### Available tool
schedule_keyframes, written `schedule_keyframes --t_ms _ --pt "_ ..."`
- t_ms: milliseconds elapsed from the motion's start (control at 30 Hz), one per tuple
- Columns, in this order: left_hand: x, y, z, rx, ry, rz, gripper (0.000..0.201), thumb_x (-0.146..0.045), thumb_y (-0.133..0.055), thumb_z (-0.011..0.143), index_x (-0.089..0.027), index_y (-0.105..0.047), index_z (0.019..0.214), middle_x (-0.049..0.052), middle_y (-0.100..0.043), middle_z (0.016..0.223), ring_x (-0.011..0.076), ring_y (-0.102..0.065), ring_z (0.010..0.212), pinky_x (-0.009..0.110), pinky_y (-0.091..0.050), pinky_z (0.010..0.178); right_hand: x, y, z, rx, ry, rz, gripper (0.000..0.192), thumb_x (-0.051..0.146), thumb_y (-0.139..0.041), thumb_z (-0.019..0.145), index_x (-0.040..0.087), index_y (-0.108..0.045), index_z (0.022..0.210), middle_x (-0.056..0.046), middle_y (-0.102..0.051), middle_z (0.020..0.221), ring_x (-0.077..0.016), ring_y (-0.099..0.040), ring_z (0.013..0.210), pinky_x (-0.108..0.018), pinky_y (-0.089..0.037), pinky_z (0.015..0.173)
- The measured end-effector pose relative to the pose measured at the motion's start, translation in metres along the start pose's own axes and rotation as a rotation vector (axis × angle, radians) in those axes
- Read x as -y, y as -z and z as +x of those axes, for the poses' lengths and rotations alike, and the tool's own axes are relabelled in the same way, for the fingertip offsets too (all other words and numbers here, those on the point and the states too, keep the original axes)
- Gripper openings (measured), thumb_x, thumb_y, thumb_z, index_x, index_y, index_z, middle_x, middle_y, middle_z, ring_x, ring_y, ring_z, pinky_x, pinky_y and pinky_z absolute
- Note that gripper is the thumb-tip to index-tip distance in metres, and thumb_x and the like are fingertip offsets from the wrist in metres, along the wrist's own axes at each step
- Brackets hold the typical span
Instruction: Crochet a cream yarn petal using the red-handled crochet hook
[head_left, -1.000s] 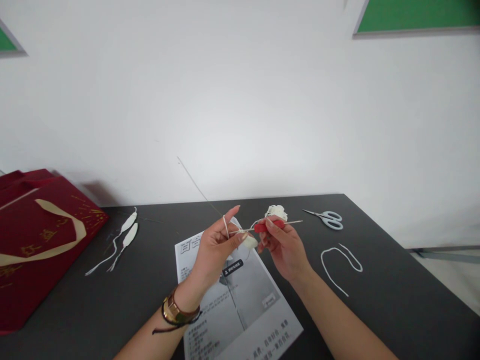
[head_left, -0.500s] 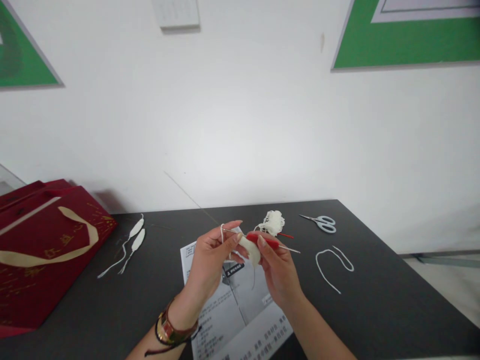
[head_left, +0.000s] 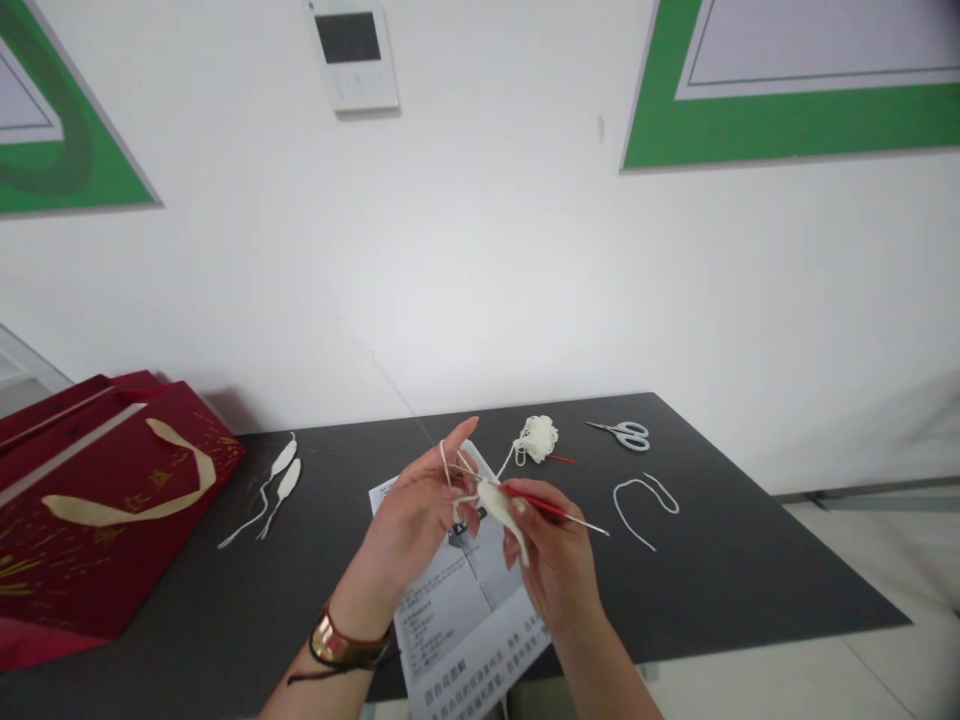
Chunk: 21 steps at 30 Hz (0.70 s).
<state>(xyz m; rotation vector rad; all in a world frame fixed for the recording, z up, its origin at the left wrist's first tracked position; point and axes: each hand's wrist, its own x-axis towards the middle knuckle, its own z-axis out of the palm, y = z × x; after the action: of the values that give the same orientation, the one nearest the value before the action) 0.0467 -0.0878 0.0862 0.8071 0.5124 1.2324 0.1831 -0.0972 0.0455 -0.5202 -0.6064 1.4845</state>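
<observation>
In my right hand [head_left: 559, 550] is a crochet hook [head_left: 541, 503] with a red handle, its metal end sticking out to the right. The same fingers pinch a white crocheted piece [head_left: 501, 510], slim and leaf-shaped, pointing down. White yarn [head_left: 443, 460] loops round the raised index finger of my left hand [head_left: 416, 520]; the hand's lower fingers curl around more of the strand. The hook's tip lies near my left fingers, by the top of the piece. From the work, yarn runs back to a loose white yarn bundle [head_left: 538, 440].
Printed sheets [head_left: 442, 610] lie beneath my hands on the dark table [head_left: 315, 600]. Two white leaf-shaped pieces [head_left: 288, 478] with tails lie left, beside a red gift bag [head_left: 97, 540]. Scissors [head_left: 630, 434] and a cut yarn strand [head_left: 616, 500] lie right. A thin red stick [head_left: 561, 459] touches the bundle.
My left thumb and fingers have let go of the crocheted piece and spread a little, the index finger rising. My right hand now pinches the piece along with the hook. The view has shifted.
</observation>
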Motion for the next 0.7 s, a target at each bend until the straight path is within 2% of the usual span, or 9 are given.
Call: schedule_keyframes --t_ms 67,133,200,333,400,500,700 --pt "-0.007 0.009 0.001 0.135 0.123 -0.039 0.057 -0.018 -0.057 0.069 -0.014 -0.057 0.126 0.005 -0.063 0.076 0.017 -0.059 0.058 0.028 -0.049 0.044 0.004 0.006 -0.003 0.063 0.013 -0.015 0.015 0.023 -0.083 0.058 0.021 -0.076 0.071 -0.003 -0.071 0.062 -0.0067 -0.049 0.033 -0.016 -0.04 0.028" --pt "-0.013 0.016 0.002 0.189 0.248 -0.002 0.051 -0.021 -0.051 0.077 -0.011 -0.057 0.126 0.006 -0.061 0.068 0.0167 -0.058 0.053 0.027 -0.048 0.043 0.009 0.012 -0.006 0.155 0.013 -0.074 0.013 0.024 -0.083 0.058 0.02 -0.076 0.069 -0.003 -0.069 0.061 -0.0069 -0.048 0.031 -0.016 -0.037 0.026" --pt "-0.017 0.017 0.003 0.226 0.345 0.076 0.05 -0.026 -0.051 0.083 -0.013 -0.051 0.132 0.006 -0.061 0.069 0.0162 -0.058 0.054 0.027 -0.047 0.046 0.017 0.017 -0.009 0.23 0.007 -0.172 0.01 0.023 -0.082 0.06 0.02 -0.076 0.068 -0.002 -0.068 0.061 -0.0073 -0.05 0.033 -0.016 -0.036 0.026" --pt "-0.026 0.008 -0.001 0.371 0.361 0.271 0.068 -0.016 -0.07 0.074 -0.022 -0.045 0.137 0.002 -0.06 0.072 0.0125 -0.058 0.059 0.023 -0.043 0.054 0.034 0.022 -0.011 0.314 0.014 -0.348 0.008 0.021 -0.08 0.064 0.02 -0.077 0.072 -0.002 -0.066 0.065 -0.0073 -0.052 0.037 -0.017 -0.039 0.03" --pt "-0.03 0.003 -0.004 0.416 0.347 0.343 0.073 -0.016 -0.073 0.072 -0.025 -0.043 0.138 0.001 -0.06 0.072 0.0116 -0.056 0.06 0.022 -0.04 0.054 0.039 0.022 -0.013 0.322 0.033 -0.391 0.006 0.02 -0.079 0.066 0.02 -0.077 0.072 -0.003 -0.065 0.066 -0.0075 -0.053 0.038 -0.017 -0.04 0.031" --pt "-0.03 0.002 -0.008 0.368 0.307 0.366 0.073 -0.017 -0.073 0.073 -0.025 -0.042 0.138 0.0 -0.057 0.072 0.01 -0.054 0.059 0.02 -0.036 0.053 0.037 0.023 -0.015 0.291 0.07 -0.363 0.006 0.019 -0.077 0.067 0.021 -0.077 0.073 -0.002 -0.066 0.067 -0.0074 -0.053 0.038 -0.017 -0.04 0.031" --pt "-0.008 0.003 -0.022 0.248 0.185 0.156 0.078 -0.017 -0.075 0.071 -0.025 -0.039 0.14 0.0 -0.058 0.072 0.01 -0.054 0.062 0.02 -0.037 0.056 0.022 0.019 -0.021 0.206 0.104 -0.208 0.006 0.019 -0.078 0.067 0.02 -0.076 0.073 -0.001 -0.065 0.063 -0.0059 -0.051 0.037 -0.015 -0.036 0.03"
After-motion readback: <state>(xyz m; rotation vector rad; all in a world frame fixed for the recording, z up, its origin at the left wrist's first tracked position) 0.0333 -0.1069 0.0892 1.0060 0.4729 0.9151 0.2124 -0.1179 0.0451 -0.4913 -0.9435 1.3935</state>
